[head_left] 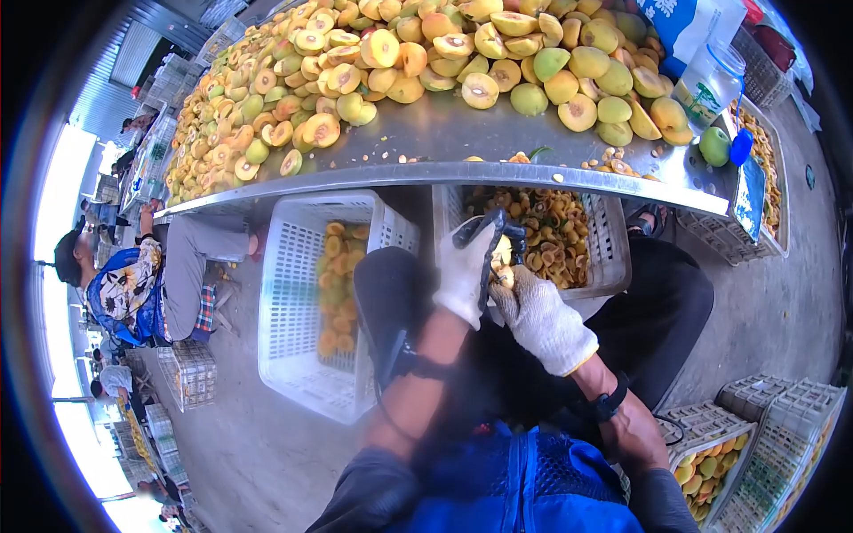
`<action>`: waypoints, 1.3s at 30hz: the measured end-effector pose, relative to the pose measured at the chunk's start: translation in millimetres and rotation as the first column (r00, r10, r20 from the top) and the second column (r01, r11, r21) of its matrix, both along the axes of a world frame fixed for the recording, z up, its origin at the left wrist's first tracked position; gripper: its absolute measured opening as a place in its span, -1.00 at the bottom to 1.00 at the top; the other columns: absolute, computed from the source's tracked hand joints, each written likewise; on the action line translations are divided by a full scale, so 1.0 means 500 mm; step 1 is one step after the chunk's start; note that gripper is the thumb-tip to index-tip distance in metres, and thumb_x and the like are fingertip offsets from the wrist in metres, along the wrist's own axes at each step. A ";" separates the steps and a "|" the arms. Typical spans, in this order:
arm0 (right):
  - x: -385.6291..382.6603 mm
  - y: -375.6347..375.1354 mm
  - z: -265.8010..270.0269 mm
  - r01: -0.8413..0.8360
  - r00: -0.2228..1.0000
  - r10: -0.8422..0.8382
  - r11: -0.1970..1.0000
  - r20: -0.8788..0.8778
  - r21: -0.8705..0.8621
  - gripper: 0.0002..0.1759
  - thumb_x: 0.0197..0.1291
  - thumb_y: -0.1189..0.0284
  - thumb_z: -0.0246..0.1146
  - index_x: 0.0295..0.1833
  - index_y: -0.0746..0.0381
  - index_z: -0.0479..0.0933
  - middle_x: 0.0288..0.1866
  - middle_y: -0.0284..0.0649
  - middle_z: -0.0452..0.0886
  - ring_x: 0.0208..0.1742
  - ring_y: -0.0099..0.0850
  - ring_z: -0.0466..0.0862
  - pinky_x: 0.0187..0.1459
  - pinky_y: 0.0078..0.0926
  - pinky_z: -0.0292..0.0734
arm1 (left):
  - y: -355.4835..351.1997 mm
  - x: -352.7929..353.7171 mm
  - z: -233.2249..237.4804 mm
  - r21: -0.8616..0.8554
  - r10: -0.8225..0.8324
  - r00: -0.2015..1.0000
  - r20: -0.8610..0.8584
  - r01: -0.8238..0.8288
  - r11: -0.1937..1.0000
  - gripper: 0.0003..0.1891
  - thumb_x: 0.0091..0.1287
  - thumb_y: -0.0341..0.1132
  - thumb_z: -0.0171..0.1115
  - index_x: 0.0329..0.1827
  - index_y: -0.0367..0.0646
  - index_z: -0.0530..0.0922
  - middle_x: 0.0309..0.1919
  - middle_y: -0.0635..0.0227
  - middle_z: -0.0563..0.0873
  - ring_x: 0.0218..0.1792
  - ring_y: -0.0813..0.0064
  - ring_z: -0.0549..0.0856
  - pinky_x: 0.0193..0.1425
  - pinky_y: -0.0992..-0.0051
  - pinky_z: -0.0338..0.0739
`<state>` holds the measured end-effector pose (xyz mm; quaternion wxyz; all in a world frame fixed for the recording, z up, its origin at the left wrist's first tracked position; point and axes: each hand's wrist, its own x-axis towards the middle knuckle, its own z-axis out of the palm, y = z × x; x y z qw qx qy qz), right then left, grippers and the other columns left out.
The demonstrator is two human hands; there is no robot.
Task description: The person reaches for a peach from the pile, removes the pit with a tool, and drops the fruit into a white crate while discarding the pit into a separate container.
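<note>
My left hand, in a white glove with black on its thumb and fingers, is closed around a small yellow fruit piece. Against the same piece press the fingers of my right hand, in a white knitted glove; whether they hold a tool cannot be made out. Both hands are over my lap, below the metal table's edge. Just beyond them is a crate of cut fruit pieces. Many halved yellow fruits are heaped on the table.
A white crate partly filled with fruit stands left of my legs. More crates are at the lower right. A seated person is at the left. A green fruit and plastic jar sit at the table's right end.
</note>
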<state>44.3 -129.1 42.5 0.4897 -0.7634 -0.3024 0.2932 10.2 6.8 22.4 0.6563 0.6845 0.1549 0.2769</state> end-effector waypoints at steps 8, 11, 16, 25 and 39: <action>-0.006 0.005 -0.023 0.030 0.997 -0.033 0.998 0.073 0.051 -0.73 0.44 0.32 0.13 -0.06 0.33 0.54 -0.39 0.07 0.64 -0.33 0.07 0.65 -0.28 -0.12 0.52 | -0.014 0.005 0.036 -0.429 0.097 0.979 -0.177 -0.165 0.888 -0.83 0.38 -0.39 0.27 -0.17 -0.37 0.66 -0.31 0.25 0.77 -0.33 0.54 0.73 -0.21 0.54 0.63; -0.006 0.007 -0.025 0.037 0.999 -0.037 0.999 0.023 -0.009 -0.72 0.45 0.30 0.11 -0.08 0.32 0.54 -0.41 0.06 0.63 -0.35 0.03 0.65 -0.29 -0.12 0.52 | -0.016 0.013 -0.014 -0.420 0.179 0.977 -0.121 -0.213 0.882 -0.85 0.39 -0.41 0.25 -0.16 -0.35 0.66 -0.33 0.31 0.75 -0.36 0.58 0.70 -0.26 0.56 0.60; 0.001 0.006 -0.032 -0.015 0.991 0.020 0.999 -0.131 0.043 -0.67 0.48 0.24 0.09 -0.14 0.32 0.54 -0.51 -0.14 0.57 -0.49 -0.25 0.60 -0.40 -0.28 0.48 | -0.011 0.008 -0.010 -0.448 0.149 0.988 -0.048 -0.155 0.880 -0.84 0.37 -0.42 0.25 -0.16 -0.37 0.66 -0.28 0.20 0.77 -0.33 0.51 0.74 -0.21 0.50 0.65; 0.033 -0.026 0.015 -0.146 0.772 0.148 0.988 -0.618 0.055 -0.62 0.42 0.20 0.09 -0.27 0.31 0.56 -0.55 -0.41 0.49 -0.53 -0.59 0.45 -0.51 -0.50 0.34 | 0.022 -0.005 0.019 -0.368 -0.258 0.965 0.041 0.255 0.894 -0.79 0.35 -0.38 0.28 -0.10 -0.37 0.63 -0.24 0.13 0.77 -0.27 0.39 0.77 -0.13 0.42 0.71; 0.017 -0.055 0.034 0.024 0.539 0.246 0.952 -0.806 0.307 -0.57 0.46 0.03 0.13 -0.26 0.19 0.45 -0.65 -0.48 0.25 -0.71 -0.67 0.20 -0.66 -0.67 0.06 | 0.008 -0.003 -0.024 -0.796 -0.053 0.950 0.307 0.287 0.533 -0.53 0.56 0.04 -0.06 0.20 -0.18 0.48 -0.08 0.26 0.67 -0.17 0.40 0.69 -0.01 0.39 0.64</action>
